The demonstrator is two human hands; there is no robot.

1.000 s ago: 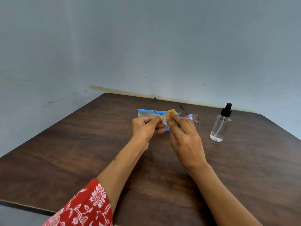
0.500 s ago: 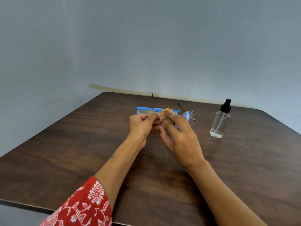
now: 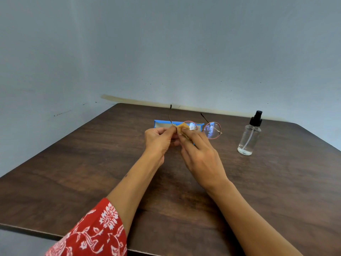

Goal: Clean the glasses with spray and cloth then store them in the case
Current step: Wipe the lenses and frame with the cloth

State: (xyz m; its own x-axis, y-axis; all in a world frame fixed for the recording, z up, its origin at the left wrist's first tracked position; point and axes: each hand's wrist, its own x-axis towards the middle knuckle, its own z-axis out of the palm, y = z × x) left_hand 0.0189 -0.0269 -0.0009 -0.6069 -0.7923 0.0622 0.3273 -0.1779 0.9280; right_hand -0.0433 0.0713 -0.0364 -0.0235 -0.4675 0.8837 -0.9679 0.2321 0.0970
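- The left hand (image 3: 158, 139) has a pinching grip on the glasses (image 3: 212, 130) at the left lens edge, holding them raised over the table (image 3: 73, 172).
- The right hand (image 3: 201, 156) presses a tan cloth (image 3: 181, 129) to that lens — fingers curled round it.
- The open blue case (image 3: 161, 123) lies just behind the hands.
- The spray bottle (image 3: 249, 139) stands upright, well to the right — apart from both hands.
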